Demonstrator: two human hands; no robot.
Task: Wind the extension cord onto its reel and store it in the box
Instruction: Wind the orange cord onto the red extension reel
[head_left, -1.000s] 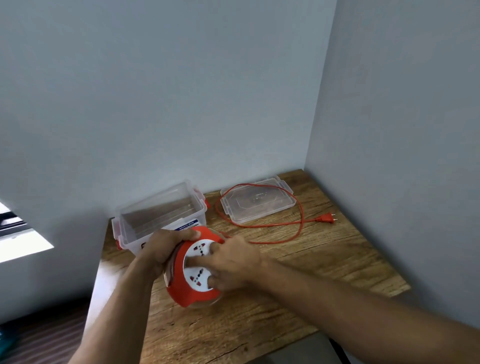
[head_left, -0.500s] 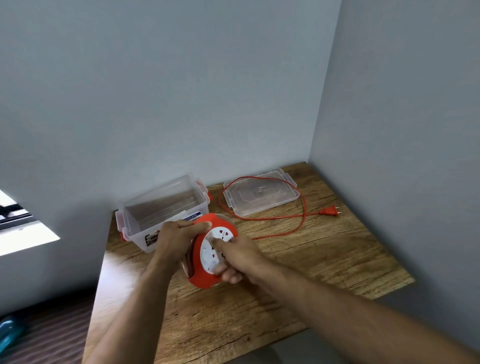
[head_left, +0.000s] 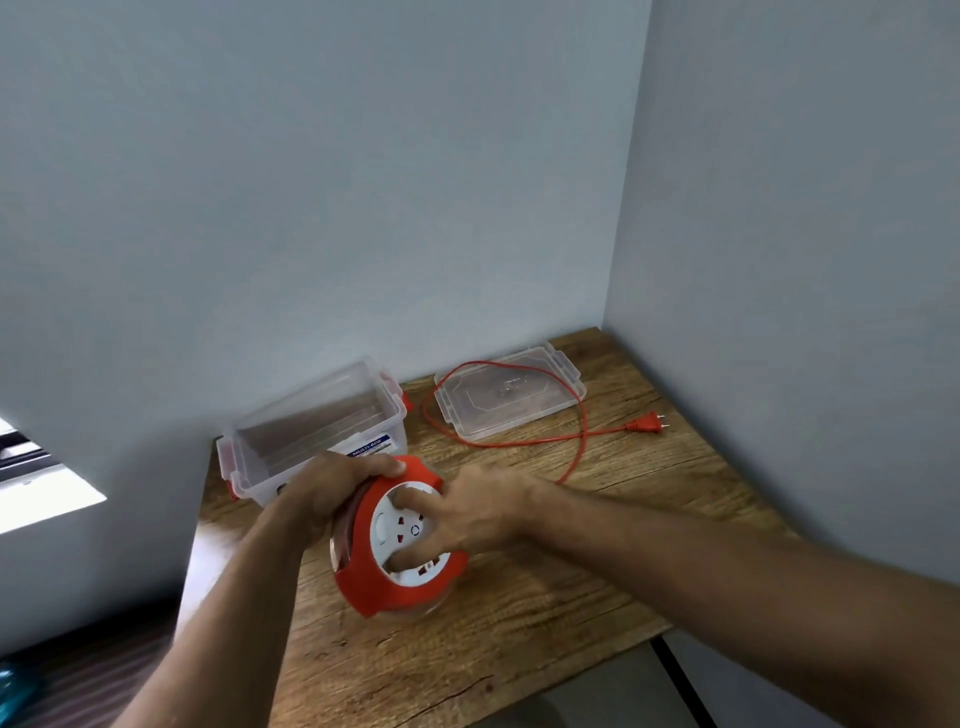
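- Wooden bench set into a corner between two pale walls.
- Reel, red casing with a white socket face, sits near the middle of the bench, tipped up on its edge with the face toward the person.
- Left hand is curled over the top rim of the reel, fingers wrapped round the red casing, gripping it.
- Right hand lies against the white socket face, thumb and fingers bent and pressed into it; a hold on the face, though what exactly the fingers catch is hidden by the hand itself.
- Box, clear plastic with red latches and a blue label on its front wall, stands just behind the reel against the back wall, open at the top, nothing visible inside.
- Lid, clear, lies flat behind and to the right of the reel, apart from the box.
- Cord, thin and red, runs out from behind the right hand, loops back across the lid and comes round again on the bench.
- Plug at the free end of the cord rests on the bench to the right of the lid, near the side wall, well apart from the reel.
- Most of the cord is loose, off the reel.
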